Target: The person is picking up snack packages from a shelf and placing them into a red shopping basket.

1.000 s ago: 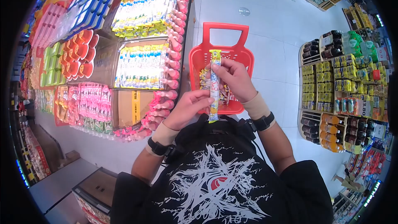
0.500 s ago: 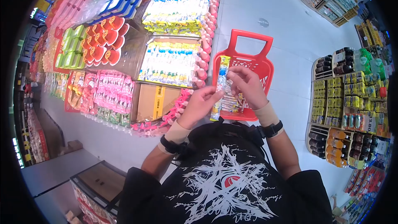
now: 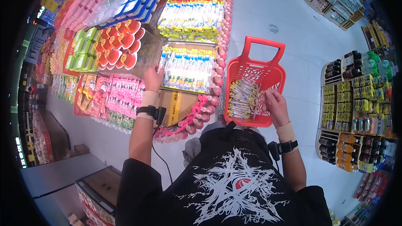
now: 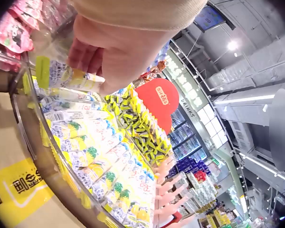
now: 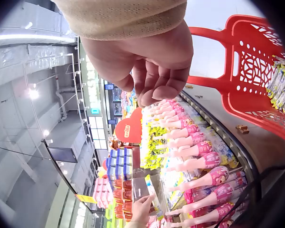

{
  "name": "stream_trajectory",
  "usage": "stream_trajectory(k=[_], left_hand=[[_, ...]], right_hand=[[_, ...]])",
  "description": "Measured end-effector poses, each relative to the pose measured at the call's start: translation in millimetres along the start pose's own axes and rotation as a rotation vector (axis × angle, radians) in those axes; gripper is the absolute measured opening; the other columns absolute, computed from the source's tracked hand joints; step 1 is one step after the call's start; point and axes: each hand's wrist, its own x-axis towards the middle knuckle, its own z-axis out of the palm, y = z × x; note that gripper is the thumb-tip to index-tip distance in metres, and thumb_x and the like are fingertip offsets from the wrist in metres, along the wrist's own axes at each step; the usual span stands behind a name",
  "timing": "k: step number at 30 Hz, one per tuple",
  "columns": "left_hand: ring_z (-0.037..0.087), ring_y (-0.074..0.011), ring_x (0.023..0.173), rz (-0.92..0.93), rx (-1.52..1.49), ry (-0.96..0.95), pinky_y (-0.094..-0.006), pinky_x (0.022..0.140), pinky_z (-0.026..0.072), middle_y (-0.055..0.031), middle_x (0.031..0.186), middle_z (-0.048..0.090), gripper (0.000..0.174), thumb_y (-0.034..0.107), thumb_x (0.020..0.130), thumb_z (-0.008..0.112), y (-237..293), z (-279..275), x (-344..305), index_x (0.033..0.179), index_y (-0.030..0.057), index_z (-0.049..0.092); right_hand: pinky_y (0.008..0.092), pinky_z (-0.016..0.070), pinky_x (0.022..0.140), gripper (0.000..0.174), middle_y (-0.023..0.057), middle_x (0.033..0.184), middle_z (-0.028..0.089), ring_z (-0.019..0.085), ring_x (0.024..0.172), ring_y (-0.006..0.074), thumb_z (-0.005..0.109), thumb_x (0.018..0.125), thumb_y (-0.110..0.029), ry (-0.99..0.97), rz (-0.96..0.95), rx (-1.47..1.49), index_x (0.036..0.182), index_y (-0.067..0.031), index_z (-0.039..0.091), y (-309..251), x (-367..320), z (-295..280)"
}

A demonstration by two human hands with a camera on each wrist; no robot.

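My left hand (image 3: 153,77) is at the left edge of a bin of slim stick packets (image 4: 102,161), white and yellow with pineapple prints. Its fingers hold one stick packet (image 4: 69,76), which lies over the others at the bin's side and shows a yellow end. My right hand (image 3: 276,106) hovers by the right side of a red shopping basket (image 3: 256,63). The fingers of that hand are loosely bent and hold nothing. Inside the basket lies a pile of similar stick packets (image 3: 243,99).
Red heart-shaped packs (image 3: 113,54) and pink bags (image 3: 125,92) adjoin the bin. A row of pink bottle-shaped items (image 3: 218,65) lines the display's right edge. A cardboard box (image 3: 171,106) sits below the bin. Drink shelves (image 3: 343,96) stand at the right across the floor.
Both hands were at one stick packet over the basket; the right let go and drew right. The left has moved left to the bin, holding a packet. The view has shifted left.
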Motion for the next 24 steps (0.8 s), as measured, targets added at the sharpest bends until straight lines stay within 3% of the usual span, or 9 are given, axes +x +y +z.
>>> stream_trajectory(k=[3,6,9,15,24], left_hand=[[0.068,-0.0388,0.083,-0.027,0.185,0.002,-0.0476,0.073,0.0541,-0.0196,0.086,0.07,0.027,0.025,0.083,0.072,-7.7,6.5,13.0,0.091,0.0001,0.069],[0.067,-0.0393,0.088,-0.095,0.335,-0.065,-0.0488,0.077,0.0536,-0.0203,0.093,0.07,0.028,0.028,0.085,0.071,-4.5,10.4,22.9,0.099,0.0035,0.071],[0.067,-0.0401,0.089,-0.001,0.36,0.053,-0.0487,0.077,0.0539,-0.0204,0.097,0.07,0.028,0.029,0.084,0.071,-2.9,14.0,27.5,0.097,0.0044,0.07],[0.067,-0.0441,0.088,-0.085,0.355,-0.139,-0.0528,0.076,0.0544,-0.0252,0.093,0.069,0.03,0.029,0.084,0.073,-17.1,15.0,34.6,0.089,-0.0007,0.069],[0.067,-0.0452,0.088,-0.04,0.395,-0.151,-0.0513,0.078,0.0556,-0.0279,0.092,0.068,0.03,0.027,0.082,0.074,-36.2,23.6,34.8,0.088,-0.0027,0.068]], right_hand=[[0.0224,0.0452,0.051,0.02,0.0025,0.081,0.064,0.057,0.059,0.0079,0.054,0.102,-0.022,0.03,0.025,0.003,0.102,-0.0032,0.06,5.7,-7.0,-1.9],[0.0227,0.0453,0.051,0.021,0.0025,0.081,0.064,0.057,0.059,0.0078,0.054,0.102,-0.023,0.042,0.038,0.019,0.101,-0.003,0.061,8.5,-12.9,0.3],[0.0228,0.0452,0.051,0.021,0.0027,0.081,0.064,0.057,0.06,0.0079,0.055,0.102,-0.023,0.047,0.043,0.044,0.101,-0.0029,0.061,9.7,-16.5,0.0],[0.0227,0.0456,0.052,0.02,0.0032,0.081,0.064,0.057,0.059,0.0083,0.054,0.102,-0.022,0.047,0.042,0.045,0.098,-0.0031,0.06,10.9,-15.8,-5.9],[0.0223,0.0454,0.053,0.021,0.0034,0.08,0.064,0.057,0.059,0.0085,0.054,0.102,-0.022,0.062,0.033,0.054,0.099,-0.0023,0.06,9.0,-8.7,-26.0]])
